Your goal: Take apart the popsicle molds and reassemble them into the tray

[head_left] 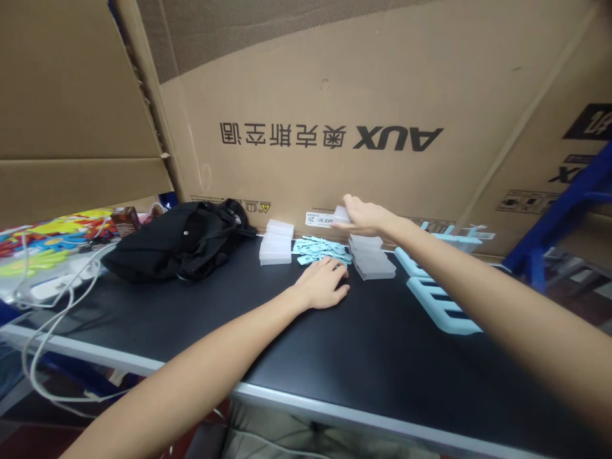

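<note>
My right hand (361, 217) is raised near the cardboard, its fingers closed on a translucent plastic box (340, 215). My left hand (322, 284) rests palm down on the black table (306, 357), its fingers apart, at the near edge of a pile of light blue plastic pieces (318, 247). Left of the pile, translucent boxes (276, 243) stand in a stack. More translucent boxes (373, 260) lie in a staggered stack to its right, below my right hand.
A light blue plastic rack (442, 306) stands at the right, partly behind my right forearm. At the left are a black bag (176, 242), white cables (71, 287) and colourful items (52, 239). A large cardboard box (306, 166) walls the back.
</note>
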`<state>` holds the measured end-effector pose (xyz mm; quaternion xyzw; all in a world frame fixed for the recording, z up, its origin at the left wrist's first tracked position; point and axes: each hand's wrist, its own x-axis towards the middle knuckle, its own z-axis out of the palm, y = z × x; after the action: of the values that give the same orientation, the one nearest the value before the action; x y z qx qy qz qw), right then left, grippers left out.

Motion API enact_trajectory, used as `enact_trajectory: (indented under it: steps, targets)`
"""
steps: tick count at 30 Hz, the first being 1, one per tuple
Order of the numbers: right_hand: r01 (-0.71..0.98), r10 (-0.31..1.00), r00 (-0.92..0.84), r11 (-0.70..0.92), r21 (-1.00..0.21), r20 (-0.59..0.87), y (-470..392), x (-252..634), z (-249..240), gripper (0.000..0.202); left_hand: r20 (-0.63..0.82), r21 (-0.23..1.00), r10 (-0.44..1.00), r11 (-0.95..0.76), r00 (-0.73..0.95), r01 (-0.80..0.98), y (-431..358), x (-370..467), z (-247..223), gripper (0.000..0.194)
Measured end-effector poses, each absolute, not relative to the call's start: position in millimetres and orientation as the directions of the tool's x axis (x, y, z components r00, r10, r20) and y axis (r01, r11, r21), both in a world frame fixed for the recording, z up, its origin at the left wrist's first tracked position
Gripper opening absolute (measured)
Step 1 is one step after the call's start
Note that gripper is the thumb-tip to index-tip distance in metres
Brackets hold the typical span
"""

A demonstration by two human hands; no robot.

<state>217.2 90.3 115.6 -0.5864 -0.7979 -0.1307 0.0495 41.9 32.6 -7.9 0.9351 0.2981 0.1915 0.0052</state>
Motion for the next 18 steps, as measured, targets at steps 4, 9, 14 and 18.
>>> enact_trajectory:
  steps: [4,9,14,18]
  targets:
    - [0.949,0.932,-0.315,0.308,0.067,0.177,76.7,274.6,108.3,0.051,0.353,0.136,0.552,-0.829,0.756,0.542,31.5,41.9,-7.0,0.03]
    - [0.901,0.899,-0.399,0.421,-0.105,0.181,63.4,315.8,86.8,0.056,0.351,0.138,0.574,-0.813,0.74,0.565,31.4,42.4,-7.8,0.032]
    - [0.855,0.861,-0.453,0.493,-0.159,0.231,64.7,324.6,70.5,0.05,0.35,0.141,0.587,-0.803,0.73,0.579,31.1,42.9,-7.5,0.032]
    - [0.842,0.827,-0.499,0.534,-0.082,0.26,74.0,325.8,56.7,0.048,0.352,0.14,0.59,-0.8,0.726,0.583,30.2,42.9,-7.1,0.03]
